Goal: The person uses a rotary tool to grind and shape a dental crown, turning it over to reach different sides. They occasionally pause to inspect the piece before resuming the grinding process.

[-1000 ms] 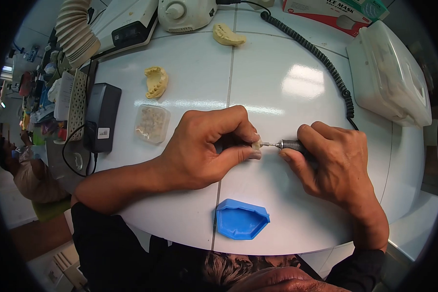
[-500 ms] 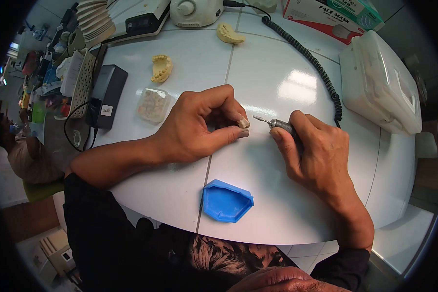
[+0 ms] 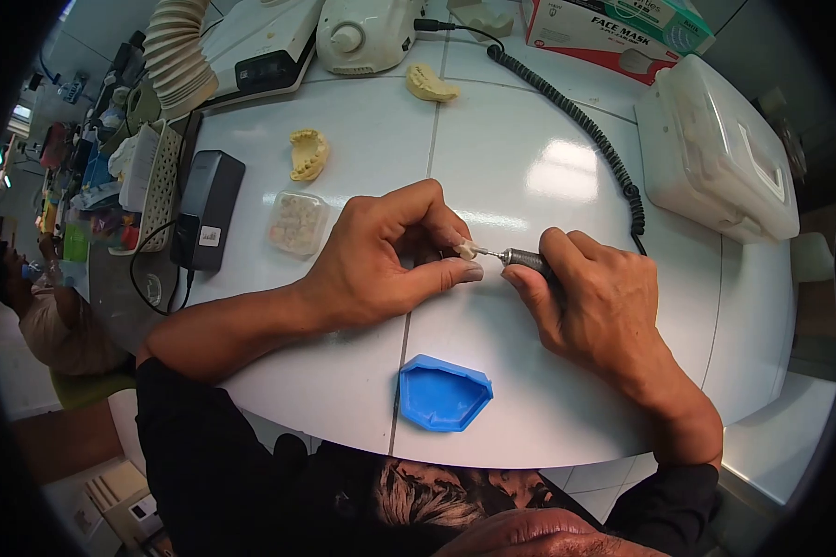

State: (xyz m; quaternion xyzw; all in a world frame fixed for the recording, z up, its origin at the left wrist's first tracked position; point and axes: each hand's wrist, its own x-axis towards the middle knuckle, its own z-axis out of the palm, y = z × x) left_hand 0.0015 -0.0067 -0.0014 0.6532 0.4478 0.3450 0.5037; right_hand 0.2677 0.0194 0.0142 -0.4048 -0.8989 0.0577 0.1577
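Observation:
Between the thumb and fingers of my left hand (image 3: 390, 246) is a small whitish piece (image 3: 468, 249) that looks like a dental crown; the fingers partly hide it. My right hand (image 3: 599, 302) is closed round a grey rotary handpiece (image 3: 527, 263), held like a pen. Its thin bur (image 3: 489, 252) points left and meets the small piece, as far as I can see. Below the hands, an open blue tray (image 3: 446, 395) lies on the white table. Just left of my left hand sits a clear plastic box (image 3: 297, 224) with pale bits inside.
Two yellowish dental casts (image 3: 308, 154) (image 3: 430, 84) lie farther back. Behind them stands a white control unit (image 3: 364, 37) with a coiled black cable (image 3: 581, 121). A white case (image 3: 720, 148) is at right, a black adapter (image 3: 209, 209) at left. Another person (image 3: 60, 311) sits far left.
The handpiece has moved left, and its bur now reaches the small piece, where a gap showed before. The camera view has shifted slightly, so the table things appear lower.

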